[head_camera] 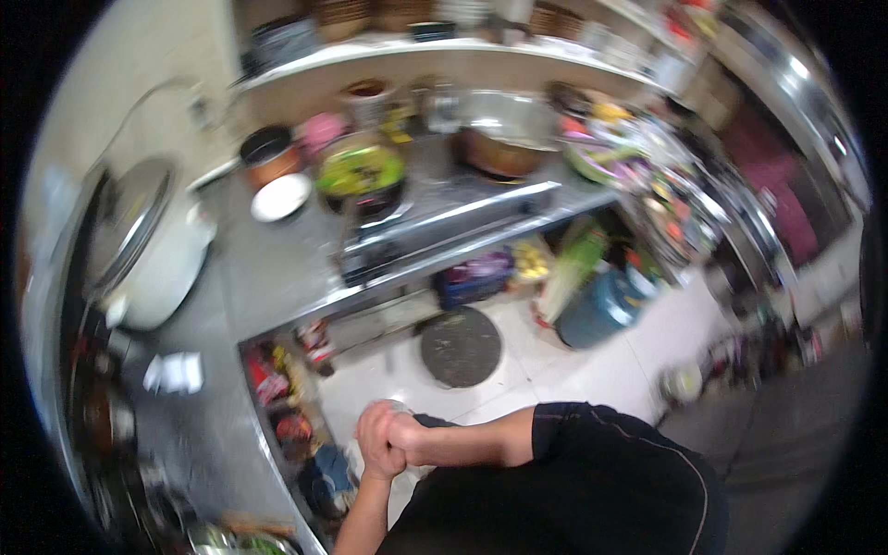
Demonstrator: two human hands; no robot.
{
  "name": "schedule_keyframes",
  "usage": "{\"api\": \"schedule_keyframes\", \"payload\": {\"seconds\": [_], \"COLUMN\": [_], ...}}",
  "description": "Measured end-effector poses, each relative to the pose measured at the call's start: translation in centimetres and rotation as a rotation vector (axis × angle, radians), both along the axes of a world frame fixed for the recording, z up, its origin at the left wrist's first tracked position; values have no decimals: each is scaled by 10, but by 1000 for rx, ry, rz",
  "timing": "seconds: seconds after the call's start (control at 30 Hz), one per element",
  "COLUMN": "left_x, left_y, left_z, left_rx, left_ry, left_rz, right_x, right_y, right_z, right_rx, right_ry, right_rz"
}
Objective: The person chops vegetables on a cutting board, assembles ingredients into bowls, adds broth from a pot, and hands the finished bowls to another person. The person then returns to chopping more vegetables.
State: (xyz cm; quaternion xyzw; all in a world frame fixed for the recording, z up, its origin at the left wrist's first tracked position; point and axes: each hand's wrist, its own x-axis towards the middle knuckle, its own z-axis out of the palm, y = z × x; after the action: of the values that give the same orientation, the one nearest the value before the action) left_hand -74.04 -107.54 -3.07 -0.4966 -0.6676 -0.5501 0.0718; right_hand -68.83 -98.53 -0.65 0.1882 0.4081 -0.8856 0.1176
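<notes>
Close together in front of my body, my left hand (377,441) and my right hand (409,437) meet with fingers bent. A pale, clear object (396,405), perhaps a glass or small jar, shows just past the knuckles. My left fingers wrap around it; most of it is hidden. Whether my right hand grips it too is blurred. Beyond the hands, a round dark slab or stool top (460,347) is over the white tiled floor (541,385). A steel counter (267,277) runs along the left and far side.
On the counter stand a gas stove (444,222), a pot of green food (361,170), a large metal pot (510,132), a white bowl (281,197) and a lidded white pot (163,277). Below are a blue crate (479,274), leafy vegetables (576,260) and a blue bin (600,312).
</notes>
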Motion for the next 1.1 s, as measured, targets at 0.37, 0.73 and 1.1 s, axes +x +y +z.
{"api": "schedule_keyframes", "payload": {"seconds": [0.37,0.73,1.1], "left_x": [59,137,346], "left_y": [-128,90,300], "left_z": [-221,-154,-76], "left_rx": [-1845,-1109,-1150], "left_ry": [-493,-1109,-776], "left_rz": [-340,92,-443], "right_x": [346,689,824], "right_y": [192,268,371], "right_z": [164,102,85], "right_rx": [603,289,494], "right_ry": [-182,-436,-354], "right_rz": [-839,-1433,-1327]}}
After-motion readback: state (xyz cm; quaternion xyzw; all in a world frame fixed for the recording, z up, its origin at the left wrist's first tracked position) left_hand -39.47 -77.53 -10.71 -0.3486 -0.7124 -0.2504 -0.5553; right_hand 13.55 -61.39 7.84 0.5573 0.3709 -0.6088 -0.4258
